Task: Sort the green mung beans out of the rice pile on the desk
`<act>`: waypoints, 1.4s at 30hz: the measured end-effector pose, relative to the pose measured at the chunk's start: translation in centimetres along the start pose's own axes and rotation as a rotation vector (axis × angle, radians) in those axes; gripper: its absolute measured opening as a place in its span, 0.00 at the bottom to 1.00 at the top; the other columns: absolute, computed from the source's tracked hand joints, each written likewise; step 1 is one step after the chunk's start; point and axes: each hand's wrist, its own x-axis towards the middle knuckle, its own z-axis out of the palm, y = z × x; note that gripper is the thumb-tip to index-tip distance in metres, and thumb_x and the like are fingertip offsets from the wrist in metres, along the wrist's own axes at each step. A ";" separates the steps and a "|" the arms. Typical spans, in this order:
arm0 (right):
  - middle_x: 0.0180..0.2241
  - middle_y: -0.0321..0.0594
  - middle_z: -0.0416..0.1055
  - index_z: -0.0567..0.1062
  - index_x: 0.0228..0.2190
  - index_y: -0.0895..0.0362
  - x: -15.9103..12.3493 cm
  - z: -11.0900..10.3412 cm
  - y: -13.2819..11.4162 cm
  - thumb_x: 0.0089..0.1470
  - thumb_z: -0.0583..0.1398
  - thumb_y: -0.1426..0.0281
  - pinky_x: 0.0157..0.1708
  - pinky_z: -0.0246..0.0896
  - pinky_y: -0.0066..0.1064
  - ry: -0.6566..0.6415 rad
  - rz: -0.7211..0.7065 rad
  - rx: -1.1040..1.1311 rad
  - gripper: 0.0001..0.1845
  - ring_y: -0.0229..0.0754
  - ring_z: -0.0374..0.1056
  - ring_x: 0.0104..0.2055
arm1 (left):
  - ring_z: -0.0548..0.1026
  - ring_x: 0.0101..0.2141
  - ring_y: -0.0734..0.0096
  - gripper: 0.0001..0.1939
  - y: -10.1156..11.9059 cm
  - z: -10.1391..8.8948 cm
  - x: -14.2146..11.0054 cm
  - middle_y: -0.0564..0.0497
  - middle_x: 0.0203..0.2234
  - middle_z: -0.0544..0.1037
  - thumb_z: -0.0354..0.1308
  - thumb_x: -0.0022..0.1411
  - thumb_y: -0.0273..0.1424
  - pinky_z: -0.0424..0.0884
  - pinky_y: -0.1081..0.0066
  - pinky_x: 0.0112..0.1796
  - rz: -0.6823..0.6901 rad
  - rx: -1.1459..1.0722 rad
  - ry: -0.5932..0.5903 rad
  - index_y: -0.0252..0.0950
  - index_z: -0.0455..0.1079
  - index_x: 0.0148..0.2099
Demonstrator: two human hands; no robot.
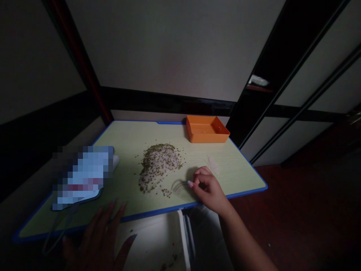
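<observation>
My right hand (208,188) is over the front right part of the board, its fingers curled in a pinch. Whatever sits between the fingertips is too small or hidden to name. Just under and left of them is a clear round dish (178,188), partly covered by the hand. A heap of white grains mixed with small green beans (160,162) lies left of this hand. Beyond it is a small patch of pale grains (213,164). My left hand (97,233), dark and in shadow, has its fingers spread at the board's near left edge.
A blue-edged pale table board (126,135) carries everything. An orange open box (208,128) stands at its back right. At left is a blurred-out bright device (84,177) with a cable. Below the near edge sits a white bin (152,237) with dark bits inside.
</observation>
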 end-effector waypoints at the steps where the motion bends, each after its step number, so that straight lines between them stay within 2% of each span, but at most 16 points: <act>1: 0.29 0.37 0.66 0.66 0.21 0.54 0.0 0.0 0.0 0.60 0.62 0.72 0.42 0.56 0.37 0.002 0.000 -0.001 0.16 0.44 0.63 0.37 | 0.56 0.70 0.47 0.37 -0.1 0.1 0.0 0.41 0.72 0.57 0.45 0.70 0.38 0.36 0.27 0.68 0.009 -0.004 0.007 0.52 0.33 0.75; 7: 0.29 0.37 0.67 0.66 0.21 0.55 0.2 0.1 -0.2 0.60 0.62 0.72 0.43 0.55 0.38 -0.001 0.005 -0.010 0.16 0.44 0.64 0.38 | 0.59 0.69 0.45 0.35 -0.9 0.5 0.0 0.41 0.71 0.59 0.45 0.70 0.38 0.38 0.23 0.66 0.050 -0.002 0.057 0.53 0.36 0.74; 11: 0.30 0.37 0.68 0.67 0.21 0.55 0.2 0.1 -0.4 0.59 0.63 0.71 0.43 0.55 0.38 -0.021 -0.002 0.004 0.17 0.43 0.64 0.38 | 0.59 0.69 0.46 0.36 -1.4 0.2 -0.1 0.39 0.70 0.60 0.46 0.70 0.38 0.44 0.22 0.64 0.051 0.030 -0.017 0.52 0.36 0.74; 13: 0.29 0.36 0.67 0.66 0.21 0.55 0.1 0.0 -0.4 0.59 0.63 0.70 0.43 0.54 0.38 -0.031 -0.015 0.016 0.17 0.43 0.63 0.38 | 0.59 0.69 0.47 0.36 -1.4 0.0 -0.1 0.39 0.70 0.60 0.46 0.70 0.37 0.45 0.23 0.64 0.053 0.042 -0.013 0.51 0.36 0.74; 19: 0.29 0.36 0.67 0.66 0.20 0.55 0.1 -0.1 -0.3 0.59 0.63 0.70 0.43 0.55 0.37 -0.038 -0.007 0.041 0.17 0.42 0.64 0.38 | 0.58 0.69 0.45 0.35 -1.3 0.0 0.0 0.38 0.70 0.59 0.46 0.70 0.38 0.44 0.19 0.62 0.036 0.033 -0.027 0.52 0.37 0.74; 28: 0.28 0.35 0.68 0.67 0.21 0.54 0.3 0.0 -0.5 0.60 0.63 0.69 0.43 0.55 0.38 -0.073 0.006 -0.017 0.17 0.43 0.65 0.38 | 0.58 0.69 0.44 0.37 -1.2 -0.5 0.0 0.38 0.71 0.59 0.47 0.69 0.38 0.43 0.21 0.64 0.042 0.046 -0.056 0.53 0.33 0.74; 36: 0.28 0.35 0.68 0.68 0.21 0.54 0.4 -0.2 -0.6 0.60 0.63 0.68 0.44 0.55 0.38 -0.106 0.013 -0.030 0.17 0.43 0.64 0.39 | 0.55 0.71 0.44 0.37 -1.1 -0.5 -0.1 0.38 0.72 0.57 0.46 0.69 0.39 0.41 0.22 0.65 0.020 0.031 -0.082 0.52 0.34 0.74; 42: 0.30 0.36 0.68 0.68 0.21 0.54 0.3 -0.2 -0.5 0.60 0.63 0.68 0.44 0.56 0.38 -0.075 0.021 0.006 0.17 0.43 0.64 0.39 | 0.56 0.70 0.44 0.36 -0.6 -1.0 0.2 0.38 0.71 0.58 0.45 0.70 0.39 0.41 0.22 0.65 0.014 0.017 -0.089 0.50 0.36 0.74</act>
